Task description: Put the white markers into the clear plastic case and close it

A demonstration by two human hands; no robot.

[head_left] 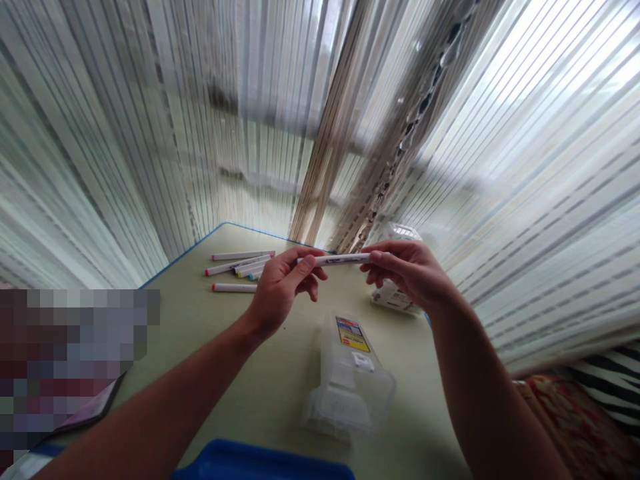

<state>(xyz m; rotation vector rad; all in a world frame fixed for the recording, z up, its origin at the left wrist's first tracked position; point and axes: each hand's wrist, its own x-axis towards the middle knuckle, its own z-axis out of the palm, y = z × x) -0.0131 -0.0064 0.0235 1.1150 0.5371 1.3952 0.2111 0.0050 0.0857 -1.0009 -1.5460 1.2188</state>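
Observation:
A white marker (345, 259) with dark print along its barrel is held level above the table between my two hands. My left hand (284, 283) pinches one end of it, thumb on top. At the other end, the fingers of my right hand (407, 270) are closed on it. Several more white markers (243, 255) with coloured ends lie on the table beyond my left hand, partly hidden by it. Below the held marker, nearer to me, stands a clear plastic case (345, 380) with a yellow and blue label.
The pale green table (250, 373) has a blue edge. Behind my right hand is a clear package (397, 297) with print on it. A blue object (265, 463) sits at the near edge. Striped sheer curtains (270, 100) hang behind. Patterned fabric (575, 413) is at right; a blurred-out patch covers the left.

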